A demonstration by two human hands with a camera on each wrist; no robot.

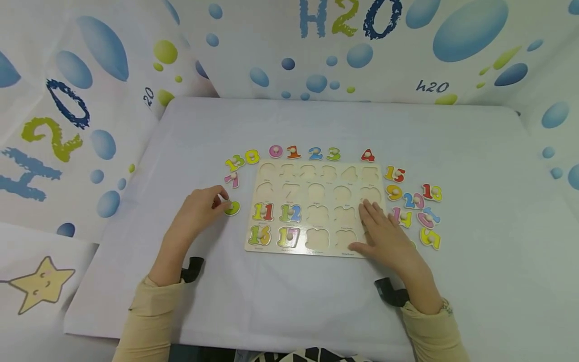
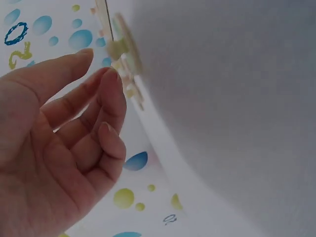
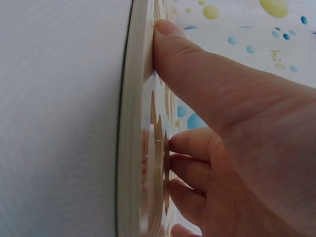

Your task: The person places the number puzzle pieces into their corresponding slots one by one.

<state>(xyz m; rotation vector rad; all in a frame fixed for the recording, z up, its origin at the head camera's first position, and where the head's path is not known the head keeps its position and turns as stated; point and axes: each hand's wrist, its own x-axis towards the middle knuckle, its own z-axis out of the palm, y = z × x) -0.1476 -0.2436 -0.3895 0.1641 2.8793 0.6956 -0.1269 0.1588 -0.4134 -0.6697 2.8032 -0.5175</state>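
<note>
A wooden number puzzle board [image 1: 280,252] lies on the white table, with the 11 [image 1: 263,211], 12 [image 1: 290,213], 16 [image 1: 260,235] and 17 [image 1: 288,237] in their recesses. Left of it, my left hand [image 1: 195,213] is beside a green number piece [image 1: 232,208], which it partly covers. In the left wrist view my thumb [image 2: 74,64] and forefinger stand apart with nothing between them, close to the piece's knob [image 2: 117,48]. My right hand [image 1: 384,236] rests on the board's right side, fingers spread and nearly straight; its thumb [image 3: 173,49] touches near the board's edge.
Above the board lie the 0 [image 1: 276,151], 1 [image 1: 293,152], 2 [image 1: 315,153], 3 [image 1: 333,154] and 4 [image 1: 368,155]. The 13 [image 1: 235,162], 8 [image 1: 252,157] and a pink piece [image 1: 232,179] are at upper left. Several pieces, including the 15 [image 1: 395,174], cluster on the right.
</note>
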